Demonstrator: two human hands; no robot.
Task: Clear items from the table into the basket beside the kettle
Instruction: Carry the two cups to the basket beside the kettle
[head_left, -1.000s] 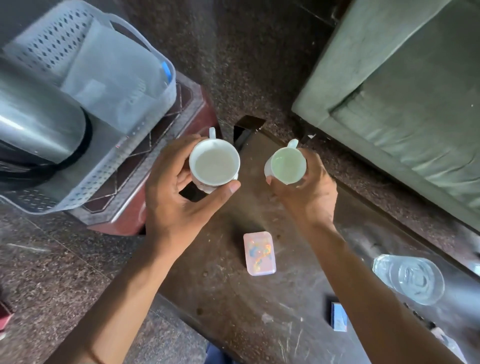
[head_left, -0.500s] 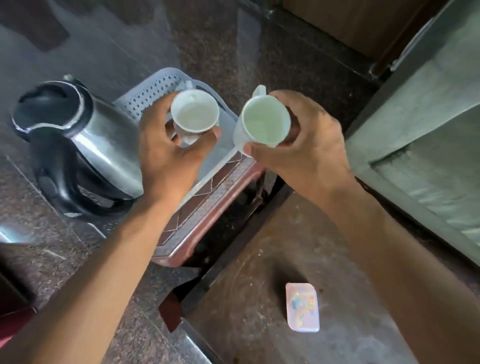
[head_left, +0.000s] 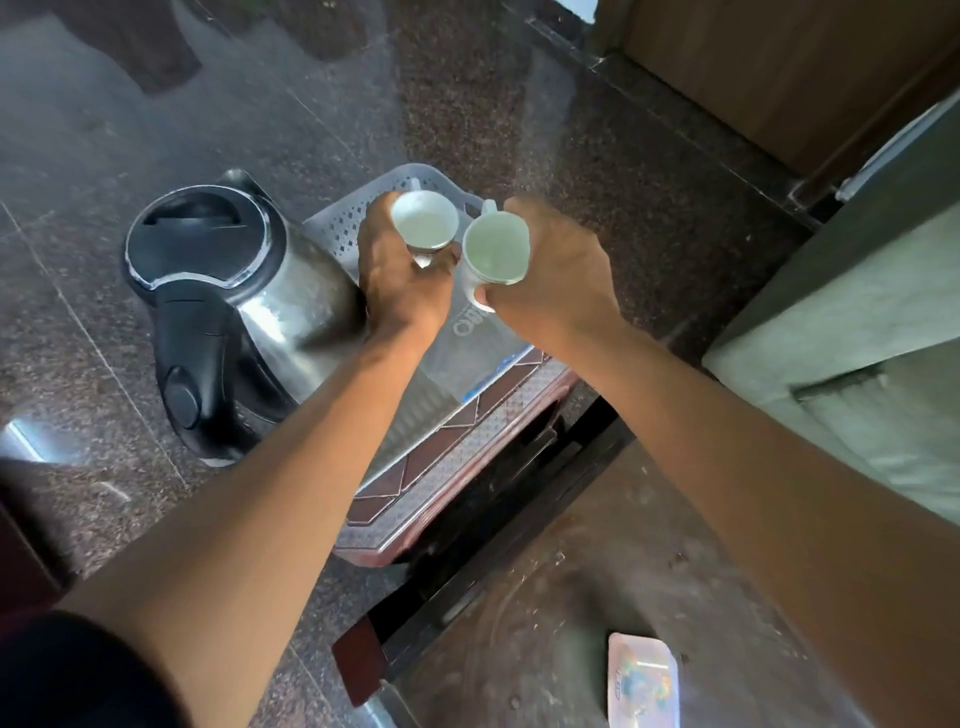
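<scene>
Both arms reach out over the floor-level stand. Left hand grips a white cup around its body, fingers curled under and thumb along the near side. Right hand holds a second white cup the same way, handle turned to the far side. Both cups sit mouth-up, close to each other, above the pale perforated basket.

The basket stands just beside the steel kettle, on a patterned reddish tray. Something clear and plastic (a bag or sheet, printed lettering, hard to tell) already lies in it.

Judgement: cups kept level so any dregs stay in; taking one in each hand saves a trip. They appear not yet set down, so lowering comes next.

On the dark table a small pink packet remains to be cleared.
</scene>
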